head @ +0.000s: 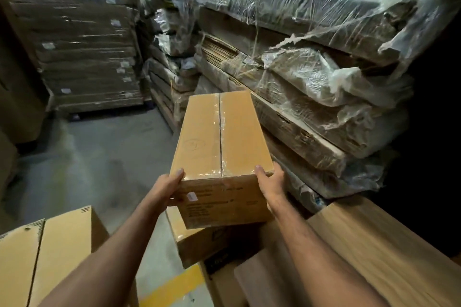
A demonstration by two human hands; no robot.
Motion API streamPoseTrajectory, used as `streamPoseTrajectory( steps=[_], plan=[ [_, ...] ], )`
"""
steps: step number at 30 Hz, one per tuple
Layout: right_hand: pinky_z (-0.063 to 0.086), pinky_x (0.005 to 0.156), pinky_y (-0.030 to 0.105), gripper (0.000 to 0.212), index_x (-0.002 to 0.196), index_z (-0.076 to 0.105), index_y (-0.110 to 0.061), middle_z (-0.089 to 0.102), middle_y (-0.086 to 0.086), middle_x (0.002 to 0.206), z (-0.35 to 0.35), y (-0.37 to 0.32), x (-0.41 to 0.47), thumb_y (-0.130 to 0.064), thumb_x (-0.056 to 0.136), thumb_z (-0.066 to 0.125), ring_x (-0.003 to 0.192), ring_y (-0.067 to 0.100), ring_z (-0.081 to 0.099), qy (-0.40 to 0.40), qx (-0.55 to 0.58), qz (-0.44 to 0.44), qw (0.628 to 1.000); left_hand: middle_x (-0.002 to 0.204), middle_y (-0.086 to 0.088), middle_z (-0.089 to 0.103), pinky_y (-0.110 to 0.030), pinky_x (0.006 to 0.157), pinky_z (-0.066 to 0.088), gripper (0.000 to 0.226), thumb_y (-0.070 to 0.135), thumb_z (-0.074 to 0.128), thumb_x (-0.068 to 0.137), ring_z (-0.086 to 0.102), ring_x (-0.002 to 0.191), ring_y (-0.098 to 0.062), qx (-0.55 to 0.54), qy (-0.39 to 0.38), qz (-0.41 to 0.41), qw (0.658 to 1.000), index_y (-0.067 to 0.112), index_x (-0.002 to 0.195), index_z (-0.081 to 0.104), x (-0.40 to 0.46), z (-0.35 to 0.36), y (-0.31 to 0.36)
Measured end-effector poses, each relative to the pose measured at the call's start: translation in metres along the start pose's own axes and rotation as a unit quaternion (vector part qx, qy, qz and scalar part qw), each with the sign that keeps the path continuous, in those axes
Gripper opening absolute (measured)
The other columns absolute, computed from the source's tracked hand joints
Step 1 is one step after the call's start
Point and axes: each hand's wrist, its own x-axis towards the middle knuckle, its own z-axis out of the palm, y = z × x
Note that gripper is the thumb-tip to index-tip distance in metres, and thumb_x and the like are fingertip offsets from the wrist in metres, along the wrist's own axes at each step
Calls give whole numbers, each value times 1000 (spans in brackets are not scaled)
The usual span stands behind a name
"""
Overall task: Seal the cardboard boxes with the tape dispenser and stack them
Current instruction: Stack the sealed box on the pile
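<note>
A tan-brown cardboard box [219, 137] sealed with clear glossy tape is shown above a grey floor [99, 157] marked by a yellow stripe [172, 286].

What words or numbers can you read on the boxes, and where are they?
Nothing here can be read for sure.
Held box, near end: rows of dark print, too blurred to read.
Same end: a small white sticker, too small to read.
Held box, top: a faint round mark, not readable.
Wrapped stack at the back left: small white labels, too blurred to read.
Box under the held one: dark print, too dim to read.
</note>
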Motion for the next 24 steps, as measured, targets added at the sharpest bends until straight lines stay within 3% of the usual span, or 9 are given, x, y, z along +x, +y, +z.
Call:
streamPoseTrajectory(
  steps=[4, 9, 11, 13, 15, 17, 21, 22, 24],
  plan=[
    [37, 106, 36, 64, 152, 33, -10, 41, 9, 152, 5, 28, 46, -32, 98, 60, 138, 29, 40, -34, -60, 67, 995, 109, -20, 64, -49, 80, 57, 40, 46, 44, 102, 64, 98, -35, -1, -12, -43, 999, 10, 115, 55, 30, 33, -21],
    [37, 111, 43, 66, 153, 31, -10, 33, 14, 157, -1, 70, 80, -34, 97, 59, 140, 34, 37, -54, -131, 116, 983, 98, -16, 62, -42, 78, 55, 39, 37, 46, 102, 61, 88, -28, 38, -68, -79, 994, 2, 115, 54, 51, 58, -31],
    [41, 106, 43, 65, 149, 38, -16, 36, 14, 151, -3, 70, 86, -41, 94, 62, 133, 34, 41, -31, -183, 111, 976, 104, -16, 64, -43, 78, 57, 37, 39, 46, 101, 63, 93, -29, 44, -64, -84, 993, 4, 115, 52, 57, 62, -33],
    [43, 97, 41, 58, 140, 48, -23, 40, 12, 138, 1, 65, 85, -39, 88, 69, 122, 32, 43, 58, -296, 55, 952, 114, -18, 61, -40, 70, 58, 47, 43, 47, 99, 63, 100, -31, 56, -53, -93, 993, 4, 125, 45, 61, 68, -34],
    [42, 82, 40, 37, 119, 56, -25, 44, 9, 123, 11, 58, 72, -23, 85, 70, 110, 30, 43, 130, -369, -23, 920, 129, -17, 51, -39, 67, 56, 58, 46, 49, 98, 58, 109, -32, 78, -13, -101, 992, 7, 138, 33, 65, 77, -36],
    [35, 74, 38, 31, 114, 54, -25, 44, 12, 121, 23, 55, 56, -10, 88, 59, 108, 32, 44, 146, -393, -40, 907, 145, -17, 36, -39, 71, 54, 68, 47, 49, 99, 49, 122, -35, 112, 7, -104, 988, 14, 150, 19, 60, 91, -35],
    [37, 99, 41, 33, 128, 57, -27, 44, 8, 136, 20, 62, 52, -18, 96, 52, 124, 28, 37, 83, -418, -48, 904, 149, -16, 33, -48, 94, 53, 71, 43, 52, 98, 47, 127, -36, 174, -19, -84, 981, 16, 152, 14, 53, 123, -35],
    [33, 106, 42, 35, 133, 56, -25, 42, 9, 144, 15, 64, 60, -25, 97, 52, 132, 30, 32, 48, -400, -57, 913, 145, -14, 38, -46, 92, 55, 65, 39, 52, 99, 50, 124, -33, 162, -46, -64, 984, 15, 149, 19, 52, 130, -31],
    [17, 119, 43, 47, 144, 47, -20, 23, 11, 161, 6, 60, 74, -34, 100, 50, 149, 33, 5, -64, -365, -64, 927, 132, -8, 53, -39, 86, 57, 43, 29, 47, 102, 58, 115, -24, 126, -142, -20, 982, 13, 140, 37, 50, 146, -15]
  ],
)
